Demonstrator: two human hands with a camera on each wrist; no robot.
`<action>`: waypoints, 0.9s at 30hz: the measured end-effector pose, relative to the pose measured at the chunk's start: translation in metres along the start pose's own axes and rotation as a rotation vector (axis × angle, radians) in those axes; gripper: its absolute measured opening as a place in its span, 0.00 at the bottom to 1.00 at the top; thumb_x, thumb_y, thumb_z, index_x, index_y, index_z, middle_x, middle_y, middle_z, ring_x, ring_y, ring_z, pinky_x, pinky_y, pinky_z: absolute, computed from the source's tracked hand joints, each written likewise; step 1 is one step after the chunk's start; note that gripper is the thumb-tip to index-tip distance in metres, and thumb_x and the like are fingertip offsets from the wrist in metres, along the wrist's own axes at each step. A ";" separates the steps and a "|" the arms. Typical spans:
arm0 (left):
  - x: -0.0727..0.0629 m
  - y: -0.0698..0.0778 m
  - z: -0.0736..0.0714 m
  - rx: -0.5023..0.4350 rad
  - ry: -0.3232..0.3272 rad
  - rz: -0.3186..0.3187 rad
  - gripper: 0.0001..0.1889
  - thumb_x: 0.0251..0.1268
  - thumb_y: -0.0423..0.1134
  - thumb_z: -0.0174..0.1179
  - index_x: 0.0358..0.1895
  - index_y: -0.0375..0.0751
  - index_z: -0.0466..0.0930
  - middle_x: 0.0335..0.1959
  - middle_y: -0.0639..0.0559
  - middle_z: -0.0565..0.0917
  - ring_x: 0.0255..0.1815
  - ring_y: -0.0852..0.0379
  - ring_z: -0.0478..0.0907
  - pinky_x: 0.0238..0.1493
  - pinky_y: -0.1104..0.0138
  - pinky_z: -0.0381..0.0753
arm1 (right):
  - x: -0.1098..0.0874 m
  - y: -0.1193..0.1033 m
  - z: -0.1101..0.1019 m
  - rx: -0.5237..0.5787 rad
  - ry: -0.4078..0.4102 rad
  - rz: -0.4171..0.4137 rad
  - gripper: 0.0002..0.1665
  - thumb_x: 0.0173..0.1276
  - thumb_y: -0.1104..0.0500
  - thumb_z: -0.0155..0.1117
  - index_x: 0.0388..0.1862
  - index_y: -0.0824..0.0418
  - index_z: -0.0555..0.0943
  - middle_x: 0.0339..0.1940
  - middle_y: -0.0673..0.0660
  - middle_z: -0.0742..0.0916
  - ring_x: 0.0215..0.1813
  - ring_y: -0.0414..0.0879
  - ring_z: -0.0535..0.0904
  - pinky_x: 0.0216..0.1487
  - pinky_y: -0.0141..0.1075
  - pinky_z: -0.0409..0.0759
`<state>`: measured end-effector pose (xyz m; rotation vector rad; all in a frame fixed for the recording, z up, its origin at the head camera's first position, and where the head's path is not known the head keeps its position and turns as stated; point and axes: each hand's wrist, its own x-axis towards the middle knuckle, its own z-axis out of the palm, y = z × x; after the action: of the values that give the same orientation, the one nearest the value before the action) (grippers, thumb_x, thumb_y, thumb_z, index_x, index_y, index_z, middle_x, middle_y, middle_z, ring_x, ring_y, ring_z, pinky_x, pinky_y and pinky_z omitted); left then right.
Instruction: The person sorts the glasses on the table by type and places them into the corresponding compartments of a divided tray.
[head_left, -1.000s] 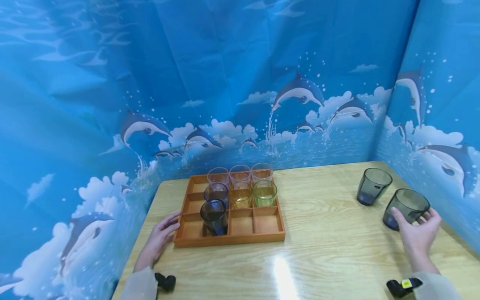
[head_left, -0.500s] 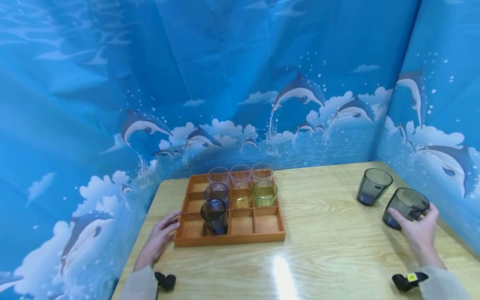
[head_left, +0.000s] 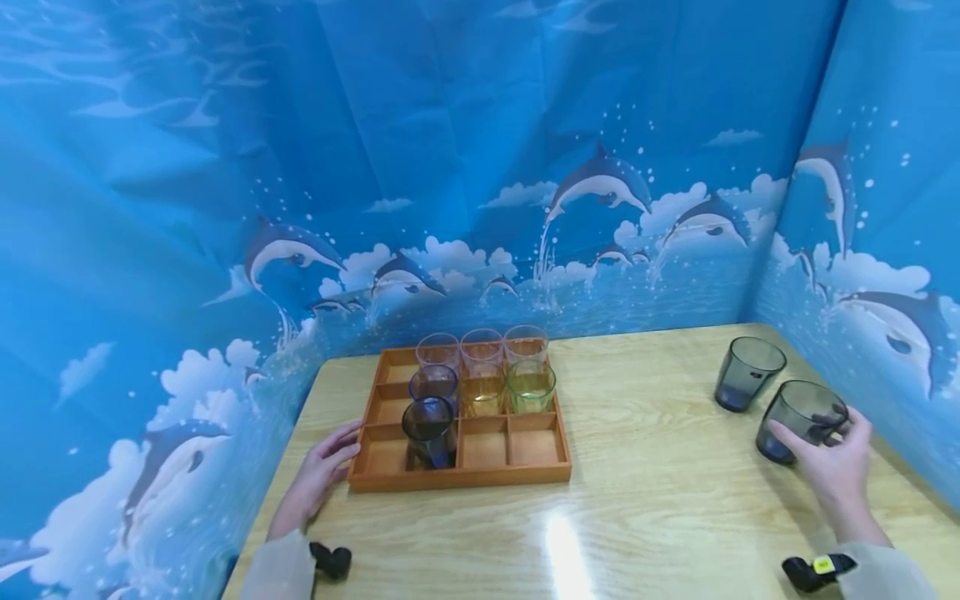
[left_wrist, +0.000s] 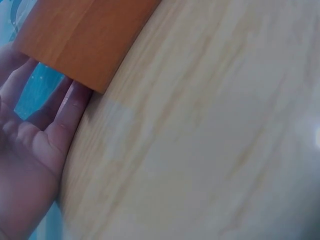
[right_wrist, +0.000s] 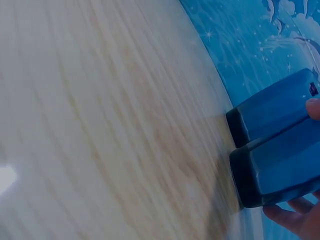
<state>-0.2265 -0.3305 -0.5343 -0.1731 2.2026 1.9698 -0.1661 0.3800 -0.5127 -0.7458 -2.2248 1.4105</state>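
At the right of the head view, my right hand (head_left: 836,471) grips a smoky grey glass (head_left: 798,421), thumb on the near side and fingers around the far side. The right wrist view shows this glass (right_wrist: 285,162) with its base low over the tabletop. Just behind it stands a second smoky grey glass (head_left: 746,375). My left hand (head_left: 318,475) rests its extended fingers against the left side of a wooden compartment tray (head_left: 465,478); the left wrist view has those fingers (left_wrist: 70,107) at the tray's corner. One dark glass (head_left: 429,433) sits in the tray's front row.
Also in the tray are several pale pink glasses (head_left: 482,346) at the back, then a blue-violet glass (head_left: 433,385), an amber glass (head_left: 482,396) and a green-tinted glass (head_left: 531,390). A blue dolphin-print backdrop (head_left: 465,167) borders the light wooden table (head_left: 645,467) behind and at both sides.
My right hand and the smoky grey glass in it have shifted slightly left and nearer. The left hand and tray stay put.
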 end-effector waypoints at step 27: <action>0.001 0.001 0.001 -0.020 -0.002 -0.006 0.31 0.64 0.46 0.58 0.69 0.47 0.61 0.68 0.46 0.61 0.63 0.48 0.61 0.55 0.57 0.70 | -0.017 0.004 0.065 0.073 -0.110 -0.390 0.51 0.49 0.56 0.77 0.67 0.46 0.57 0.52 0.46 0.70 0.43 0.34 0.72 0.36 0.20 0.71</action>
<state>-0.2272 -0.3299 -0.5338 -0.1799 2.1792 1.9889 -0.1903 0.3253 -0.5442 -0.1954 -2.2306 1.3510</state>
